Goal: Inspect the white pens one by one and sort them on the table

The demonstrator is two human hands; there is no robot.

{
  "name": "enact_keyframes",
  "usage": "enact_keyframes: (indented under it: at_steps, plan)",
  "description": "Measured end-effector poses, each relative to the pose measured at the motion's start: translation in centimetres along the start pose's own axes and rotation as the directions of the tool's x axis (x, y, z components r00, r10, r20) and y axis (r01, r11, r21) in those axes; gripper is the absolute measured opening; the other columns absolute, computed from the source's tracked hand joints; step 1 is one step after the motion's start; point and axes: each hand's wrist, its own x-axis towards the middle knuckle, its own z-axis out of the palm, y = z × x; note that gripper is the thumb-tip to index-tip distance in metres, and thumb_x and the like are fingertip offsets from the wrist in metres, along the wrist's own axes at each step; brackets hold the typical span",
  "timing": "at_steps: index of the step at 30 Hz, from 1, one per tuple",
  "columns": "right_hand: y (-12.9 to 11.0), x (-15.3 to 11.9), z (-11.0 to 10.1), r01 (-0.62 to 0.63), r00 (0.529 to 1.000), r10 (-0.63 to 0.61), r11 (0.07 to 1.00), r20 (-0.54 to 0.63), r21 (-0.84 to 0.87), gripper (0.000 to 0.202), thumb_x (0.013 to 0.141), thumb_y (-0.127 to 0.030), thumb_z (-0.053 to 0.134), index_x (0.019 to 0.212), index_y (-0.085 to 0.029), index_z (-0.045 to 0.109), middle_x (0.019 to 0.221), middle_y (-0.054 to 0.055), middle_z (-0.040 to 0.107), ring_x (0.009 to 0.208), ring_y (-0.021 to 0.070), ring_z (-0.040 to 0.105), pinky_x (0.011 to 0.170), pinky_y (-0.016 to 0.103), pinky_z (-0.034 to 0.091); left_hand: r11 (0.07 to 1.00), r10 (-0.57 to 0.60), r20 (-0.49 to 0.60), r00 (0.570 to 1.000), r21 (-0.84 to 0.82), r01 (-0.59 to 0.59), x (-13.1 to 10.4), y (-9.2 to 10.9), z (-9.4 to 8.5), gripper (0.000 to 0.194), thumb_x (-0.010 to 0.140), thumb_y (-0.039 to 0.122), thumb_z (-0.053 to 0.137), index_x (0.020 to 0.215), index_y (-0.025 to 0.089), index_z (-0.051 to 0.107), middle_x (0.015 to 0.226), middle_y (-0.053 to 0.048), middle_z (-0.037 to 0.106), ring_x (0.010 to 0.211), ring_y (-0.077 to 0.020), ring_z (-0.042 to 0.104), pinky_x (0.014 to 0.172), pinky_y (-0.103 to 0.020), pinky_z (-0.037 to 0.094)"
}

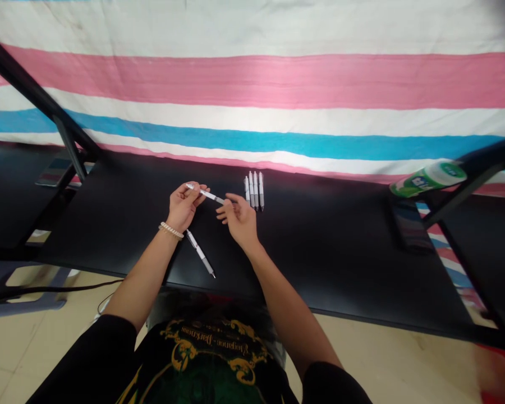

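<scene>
Pen, slim and cylindrical with a grey grip, slants above the smooth black table in the head view. The left hand, fingers curled, pinches its white barrel; the right hand is partly closed, thumb and fingertips on the grey end. Another pen lies diagonally near a coiled bracelet. Four matching pens lie side by side before a creased, striped sheet.

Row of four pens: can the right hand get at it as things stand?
Likely yes: the row of pens lies just beyond the right hand with nothing visible between, though that hand is at one end of the held pen.
</scene>
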Motion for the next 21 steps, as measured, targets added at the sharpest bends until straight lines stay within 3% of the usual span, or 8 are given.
enact_keyframes:
  at_steps: [2, 6, 10, 13, 16, 21]
  plan:
    - [-0.02, 0.05, -0.18, 0.029, 0.999, -0.029, 1.0, 0.021, -0.006, 0.046, 0.088, -0.056, 0.065, 0.119, -0.021, 0.061, 0.087, 0.004, 0.074, 0.066, 0.0148, 0.072, 0.057, 0.025, 0.059, 1.0, 0.009, -0.009, 1.0, 0.002, -0.009, 0.06, 0.05, -0.09, 0.028, 0.075, 0.033, 0.087, 0.091, 0.017, 0.07, 0.095, -0.007, 0.076, 0.097, -0.0199, 0.074, 0.094, -0.034, 0.058]
    - [-0.07, 0.14, -0.61, 0.012, 0.994, -0.002, 0.996, 0.109, -0.094, 0.04, 0.095, -0.058, 0.053, 0.096, -0.019, 0.063, 0.064, -0.001, 0.066, 0.047, 0.0106, 0.062, 0.047, 0.022, 0.051, 1.0, 0.011, -0.007, 1.0, 0.006, -0.011, 0.15, 0.11, -0.2, 0.029, 0.075, 0.033, 0.087, 0.092, 0.017, 0.07, 0.094, -0.007, 0.076, 0.093, -0.0187, 0.075, 0.091, -0.033, 0.059]
    - [-0.05, 0.21, -0.74, 0.028, 0.996, -0.02, 0.995, 0.084, -0.093, 0.041, 0.09, -0.06, 0.061, 0.102, -0.02, 0.061, 0.07, -0.001, 0.068, 0.051, 0.0108, 0.063, 0.05, 0.022, 0.052, 1.0, 0.004, -0.01, 1.0, 0.006, -0.004, 0.24, 0.02, -0.25, 0.028, 0.075, 0.033, 0.087, 0.092, 0.017, 0.07, 0.095, -0.007, 0.076, 0.094, -0.0187, 0.075, 0.087, -0.031, 0.06]
    - [0.04, 0.23, -0.66, 0.008, 0.991, 0.01, 0.991, 0.13, -0.137, 0.045, 0.095, -0.063, 0.051, 0.093, -0.019, 0.063, 0.062, -0.001, 0.065, 0.046, 0.0098, 0.06, 0.047, 0.021, 0.049, 1.0, -0.014, -0.018, 1.0, 0.009, 0.014, 0.33, -0.02, -0.31, 0.028, 0.076, 0.033, 0.087, 0.091, 0.017, 0.07, 0.096, -0.007, 0.076, 0.093, -0.0183, 0.075, 0.087, -0.03, 0.06]
    - [0.21, 0.25, -0.58, 0.026, 0.994, -0.015, 0.994, 0.106, -0.104, 0.045, 0.092, -0.063, 0.057, 0.104, -0.02, 0.062, 0.069, -0.001, 0.068, 0.05, 0.0106, 0.062, 0.049, 0.022, 0.051, 1.0, -0.011, -0.015, 1.0, -0.012, 0.011, 0.35, 0.02, -0.33, 0.028, 0.076, 0.032, 0.087, 0.091, 0.016, 0.07, 0.095, -0.007, 0.076, 0.093, -0.0182, 0.074, 0.088, -0.031, 0.059]
    - [0.43, 0.21, -0.53, 0.031, 0.991, -0.013, 0.991, 0.133, -0.133, 0.048, 0.097, -0.064, 0.046, 0.091, -0.02, 0.064, 0.062, -0.001, 0.064, 0.048, 0.0105, 0.06, 0.049, 0.022, 0.049, 0.999, -0.032, -0.014, 0.999, 0.01, 0.032, 0.22, 0.19, -0.15, 0.028, 0.076, 0.032, 0.087, 0.091, 0.016, 0.07, 0.094, -0.007, 0.076, 0.091, -0.0181, 0.075, 0.09, -0.033, 0.059]
